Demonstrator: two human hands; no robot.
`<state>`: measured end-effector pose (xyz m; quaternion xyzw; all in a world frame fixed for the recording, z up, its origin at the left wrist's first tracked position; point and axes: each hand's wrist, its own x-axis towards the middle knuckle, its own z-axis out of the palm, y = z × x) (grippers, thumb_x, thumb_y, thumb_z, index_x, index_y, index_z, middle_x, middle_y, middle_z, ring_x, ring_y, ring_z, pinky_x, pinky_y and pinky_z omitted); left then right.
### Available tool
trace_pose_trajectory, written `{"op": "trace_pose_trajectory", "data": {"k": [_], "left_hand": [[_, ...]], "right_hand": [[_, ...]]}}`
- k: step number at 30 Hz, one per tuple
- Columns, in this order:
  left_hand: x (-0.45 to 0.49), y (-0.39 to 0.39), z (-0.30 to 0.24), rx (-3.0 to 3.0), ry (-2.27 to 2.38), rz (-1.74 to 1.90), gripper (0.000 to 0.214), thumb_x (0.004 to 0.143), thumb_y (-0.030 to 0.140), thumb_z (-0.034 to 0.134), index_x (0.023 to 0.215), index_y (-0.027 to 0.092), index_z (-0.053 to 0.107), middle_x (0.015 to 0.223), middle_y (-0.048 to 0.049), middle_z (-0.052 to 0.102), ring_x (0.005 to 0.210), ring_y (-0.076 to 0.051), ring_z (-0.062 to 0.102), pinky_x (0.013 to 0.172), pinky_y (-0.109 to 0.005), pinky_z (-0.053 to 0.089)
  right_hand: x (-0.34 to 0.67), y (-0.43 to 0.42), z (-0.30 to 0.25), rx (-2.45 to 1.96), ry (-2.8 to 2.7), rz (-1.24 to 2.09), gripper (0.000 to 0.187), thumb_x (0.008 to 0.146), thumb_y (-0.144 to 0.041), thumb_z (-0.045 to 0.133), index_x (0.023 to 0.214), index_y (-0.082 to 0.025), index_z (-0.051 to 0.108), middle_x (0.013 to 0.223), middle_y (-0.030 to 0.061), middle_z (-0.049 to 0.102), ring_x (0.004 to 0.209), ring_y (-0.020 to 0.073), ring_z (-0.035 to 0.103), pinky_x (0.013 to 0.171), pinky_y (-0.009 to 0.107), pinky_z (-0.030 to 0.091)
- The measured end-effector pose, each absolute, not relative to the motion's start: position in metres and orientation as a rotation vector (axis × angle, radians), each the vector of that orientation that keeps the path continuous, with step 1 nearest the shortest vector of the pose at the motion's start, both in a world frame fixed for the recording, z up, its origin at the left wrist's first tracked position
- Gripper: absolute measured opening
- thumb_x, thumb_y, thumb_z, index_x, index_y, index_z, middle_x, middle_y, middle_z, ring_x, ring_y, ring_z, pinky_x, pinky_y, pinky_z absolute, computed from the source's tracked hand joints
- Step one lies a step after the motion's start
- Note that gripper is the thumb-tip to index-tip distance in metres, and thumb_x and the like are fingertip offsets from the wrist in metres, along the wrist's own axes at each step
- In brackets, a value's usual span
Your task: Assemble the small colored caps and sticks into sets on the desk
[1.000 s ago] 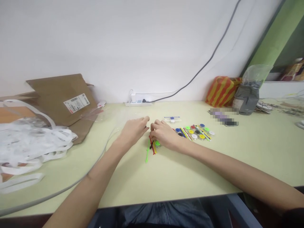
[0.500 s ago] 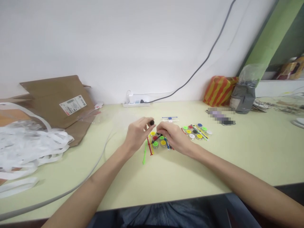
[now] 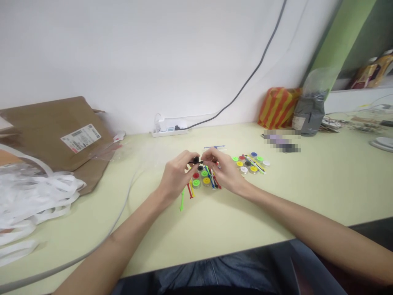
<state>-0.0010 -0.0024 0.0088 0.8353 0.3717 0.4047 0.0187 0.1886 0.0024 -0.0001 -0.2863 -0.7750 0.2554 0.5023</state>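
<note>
Black plastic cap [image 3: 195, 159] on a thin stem, its long axis lying crosswise. I have it pinched between my left hand [image 3: 176, 175] and right hand [image 3: 221, 170], cap end nearer the left, just above the coloured discs [image 3: 204, 177] — mid-way along the pale tabletop [image 3: 245, 221].

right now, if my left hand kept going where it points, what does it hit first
Probably the right hand: its fingers nearly meet those of the left hand around a small black piece, though depth is unclear from here.
</note>
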Motion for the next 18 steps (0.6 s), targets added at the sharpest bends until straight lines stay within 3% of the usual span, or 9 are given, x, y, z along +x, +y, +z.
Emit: {"op": "trace_pose_trajectory", "data": {"k": [9, 18], "left_hand": [[0.0015, -0.0037, 0.0070, 2.609, 1.143, 1.188, 0.015, 0.095, 0.023, 0.052, 0.106, 0.022, 0.062, 0.090, -0.0017, 0.063, 0.078, -0.013, 0.061, 0.070, -0.025, 0.051], [0.0021, -0.0038, 0.0066, 2.621, 1.075, 1.169, 0.020, 0.092, 0.015, 0.052, 0.109, 0.022, 0.061, 0.092, -0.0016, 0.062, 0.079, -0.012, 0.060, 0.071, -0.025, 0.049]], "right_hand": [[0.1899, 0.0018, -0.0018, -0.714, -1.817, 0.508, 0.010, 0.089, -0.013, 0.054, 0.088, -0.021, 0.060, 0.087, 0.0020, 0.066, 0.082, 0.0168, 0.059, 0.078, 0.030, 0.046], [0.1898, 0.0024, -0.0035, -0.742, -1.839, 0.423, 0.010, 0.090, -0.014, 0.058, 0.086, -0.022, 0.062, 0.087, 0.0019, 0.068, 0.084, 0.0179, 0.060, 0.080, 0.031, 0.046]]}}
